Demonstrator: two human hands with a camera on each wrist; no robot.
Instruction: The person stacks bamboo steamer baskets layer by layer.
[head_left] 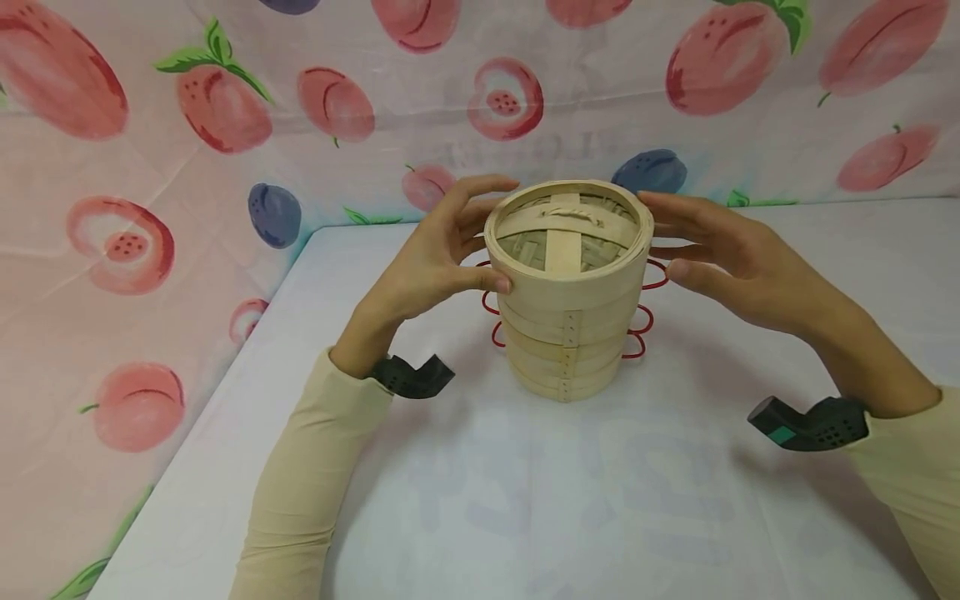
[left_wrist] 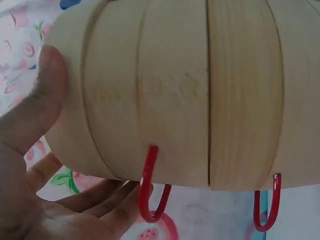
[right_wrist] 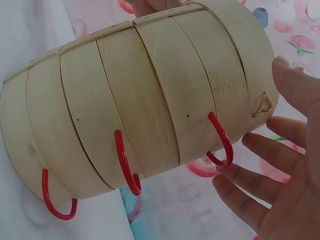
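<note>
A stacked bamboo steamer (head_left: 566, 333) stands upright on the white table, its tiers fitted with red loop handles (right_wrist: 127, 162). On top sits its round woven lid (head_left: 570, 229), with crossed strips and a small twisted loop. My left hand (head_left: 435, 242) holds the upper left side, thumb (left_wrist: 52, 75) against the wall and fingers reaching behind. On the right, my right hand (head_left: 738, 258) is spread beside the lid's rim. Its fingertips are at or very near the wall, and whether they touch is hard to tell. Its thumb stands apart from the steamer.
The white tabletop (head_left: 525, 500) spreads around the steamer. A fruit-printed cloth (head_left: 420, 92) hangs behind the table and along its left side. Each wrist carries a dark camera mount, such as the right one (head_left: 813, 423).
</note>
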